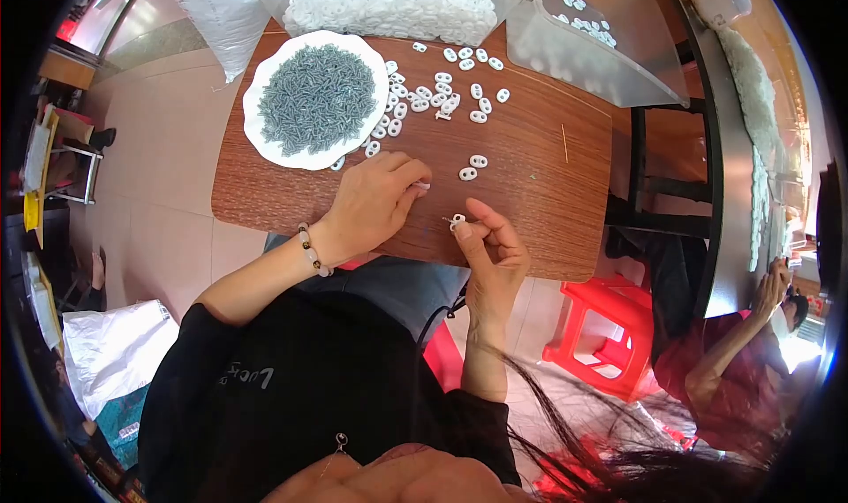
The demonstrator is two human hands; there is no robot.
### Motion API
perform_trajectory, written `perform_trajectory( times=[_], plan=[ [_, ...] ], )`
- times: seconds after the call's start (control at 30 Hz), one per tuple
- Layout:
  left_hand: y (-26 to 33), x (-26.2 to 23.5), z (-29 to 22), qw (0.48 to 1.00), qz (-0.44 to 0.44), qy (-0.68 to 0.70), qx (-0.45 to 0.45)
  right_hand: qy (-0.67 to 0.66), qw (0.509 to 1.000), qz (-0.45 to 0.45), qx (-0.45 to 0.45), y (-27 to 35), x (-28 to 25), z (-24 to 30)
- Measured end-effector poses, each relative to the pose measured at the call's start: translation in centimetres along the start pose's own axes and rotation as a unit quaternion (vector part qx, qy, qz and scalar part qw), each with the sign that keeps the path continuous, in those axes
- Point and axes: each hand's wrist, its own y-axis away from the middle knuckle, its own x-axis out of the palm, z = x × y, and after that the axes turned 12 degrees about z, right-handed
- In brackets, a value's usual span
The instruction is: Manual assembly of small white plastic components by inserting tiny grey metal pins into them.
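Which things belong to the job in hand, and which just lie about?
Seemingly in use:
- white piece in right hand
- loose white pieces
- plate of greyish pins
- clear tub

Seemingly lying about:
- thin stick
- red stool

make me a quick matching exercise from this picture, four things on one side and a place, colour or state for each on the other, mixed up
Column one
1. small rod-like pieces
2. plastic stool
3. left hand
4. right hand

Column two
A. bare-wristed, pinching a white two-hole piece
B. red, on the floor beside the table
C. with a beaded bracelet at its wrist
D. grey-green, heaped on the scalloped white plate

Right pairs: 1-D, 2-B, 3-C, 4-A
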Motion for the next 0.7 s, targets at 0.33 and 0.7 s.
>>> perform_trajectory(
  times=[0.33,0.7],
  plan=[
    [1.9,-1.7,0.1,0.744,0.120,0.616,-0.229,-0.025,0.999,0.019,-0.022,0.1,-0.2,-0.3],
    [1.3,-1.0,0.1,0.989,-0.018,0.125,-0.077,-0.035,0.999,0.014,-0.022,0.1,0.3,-0.4]
  ],
)
